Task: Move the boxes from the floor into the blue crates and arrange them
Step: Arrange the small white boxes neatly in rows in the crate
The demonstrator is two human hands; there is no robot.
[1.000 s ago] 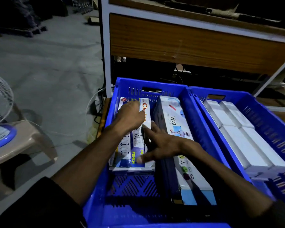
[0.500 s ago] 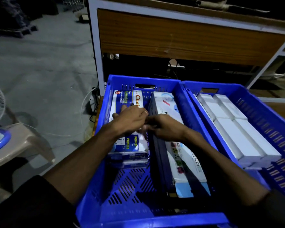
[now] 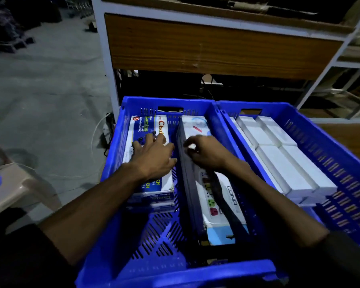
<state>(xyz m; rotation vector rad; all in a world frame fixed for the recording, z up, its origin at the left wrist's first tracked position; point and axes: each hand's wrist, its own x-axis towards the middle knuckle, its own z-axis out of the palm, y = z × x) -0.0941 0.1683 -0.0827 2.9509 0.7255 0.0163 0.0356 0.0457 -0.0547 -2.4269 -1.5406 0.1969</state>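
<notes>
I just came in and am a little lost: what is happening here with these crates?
A person is arranging boxes in the left blue crate. The left hand lies flat on the blue-and-white box; the right hand curls over the edge of the long white box. The right blue crate holds plain white boxes.

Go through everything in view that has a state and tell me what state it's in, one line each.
Left blue crate: partly filled, near floor bare.
Right blue crate: holds white boxes.
Extension socket boxes: stacked flat, far-left in the left crate.
Long white box: on edge, against the right wall.
White boxes: flat, packed in rows.
Left hand: flat on the top socket box.
Right hand: fingers curled on the long box's top edge.
</notes>
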